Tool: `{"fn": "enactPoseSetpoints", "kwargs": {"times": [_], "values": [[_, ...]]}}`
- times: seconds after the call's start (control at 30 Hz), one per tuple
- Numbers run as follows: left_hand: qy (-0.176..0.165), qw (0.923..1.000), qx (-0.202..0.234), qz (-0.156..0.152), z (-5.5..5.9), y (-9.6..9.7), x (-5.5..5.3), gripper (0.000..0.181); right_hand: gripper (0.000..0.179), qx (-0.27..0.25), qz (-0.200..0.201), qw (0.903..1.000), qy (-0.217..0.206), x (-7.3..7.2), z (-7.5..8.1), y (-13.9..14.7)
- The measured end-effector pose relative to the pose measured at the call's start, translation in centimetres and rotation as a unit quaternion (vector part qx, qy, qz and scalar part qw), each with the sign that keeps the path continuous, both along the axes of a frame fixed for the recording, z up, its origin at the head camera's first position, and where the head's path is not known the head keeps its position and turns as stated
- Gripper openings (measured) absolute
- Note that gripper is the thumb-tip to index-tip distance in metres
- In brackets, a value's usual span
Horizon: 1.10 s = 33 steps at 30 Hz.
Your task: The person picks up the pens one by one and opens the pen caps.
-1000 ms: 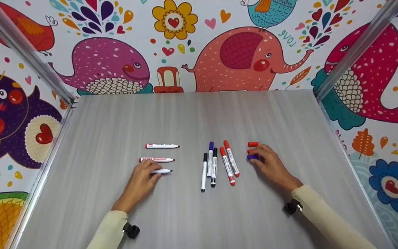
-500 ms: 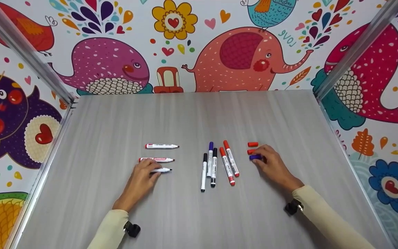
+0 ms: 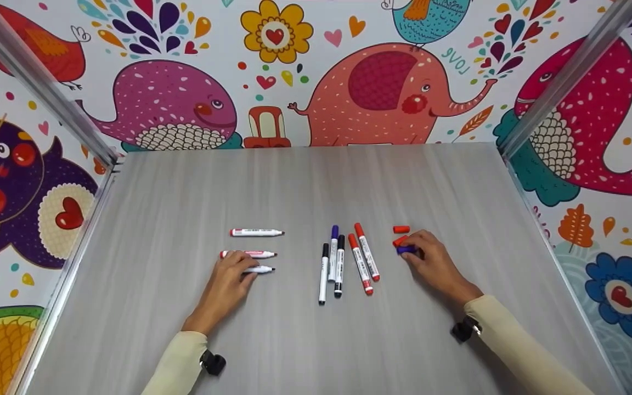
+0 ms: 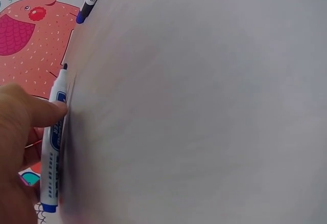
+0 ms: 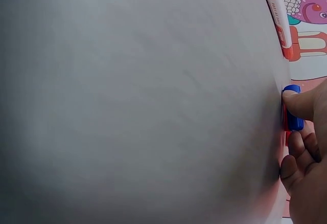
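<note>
Head view: on the gray table (image 3: 294,340), the left hand (image 3: 225,285) grips a blue-ended marker (image 3: 261,269) by the barrel at the near end of the left row, its bare tip pointing right. Beyond it lie a near red-ended marker (image 3: 261,254), partly covered by the fingers, and a far red-ended marker (image 3: 258,232), both uncapped. The right hand (image 3: 436,269) pinches a blue cap (image 3: 405,249) on the right, with a slanted red cap (image 3: 400,241) just beyond it and a far red cap (image 3: 401,229) farther off. Likely fault: the slanted cap may roll or shift if the blue cap or knuckles nudge it; contact between the two caps cannot be confirmed. Likewise, lifting the left fingers carelessly could drag the near red-ended marker out of line. Count: three uncapped markers on the left, three loose caps on the right, five capped markers between (two black, one blue, two red). Left wrist view: the thumb presses the barrel against the fingers; a bare tip left exposed could mark the table if the barrel tilts. Right wrist view: thumb and fingertips pinch the blue cap; a loose pinch could drop it.
</note>
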<state>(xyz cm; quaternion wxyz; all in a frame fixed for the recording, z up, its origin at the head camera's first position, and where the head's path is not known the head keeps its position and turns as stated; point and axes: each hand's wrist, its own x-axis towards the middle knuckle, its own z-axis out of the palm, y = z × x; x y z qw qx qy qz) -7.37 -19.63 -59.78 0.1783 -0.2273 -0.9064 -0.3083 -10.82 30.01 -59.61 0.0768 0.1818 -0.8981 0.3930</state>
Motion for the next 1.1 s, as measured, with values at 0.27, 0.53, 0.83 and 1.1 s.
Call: {"fn": "enactPoseSetpoints", "kwargs": {"times": [0.27, 0.53, 0.83, 1.1], "values": [[0.006, 1.0000, -0.003, 0.001, -0.08, 0.26, 0.04, 0.025, 0.024, 0.001, -0.005, 1.0000, -0.002, 0.03, -0.04, 0.02], [0.007, 0.9999, -0.007, 0.003, -0.03, 0.42, 0.07, 0.027, 0.024, 0.001, -0.013, 0.9998, -0.015, 0.06, 0.12, -0.01], [0.028, 0.9995, -0.017, -0.002, 0.06, 0.54, -0.30, 0.026, 0.024, -0.010, -0.014, 0.9997, -0.016, 0.07, 0.37, 0.13], [0.032, 0.9994, -0.011, -0.001, 0.73, 0.98, -0.34, 0.027, 0.029, -0.014, -0.008, 0.9999, -0.007, 0.00, 0.74, 0.22]]}}
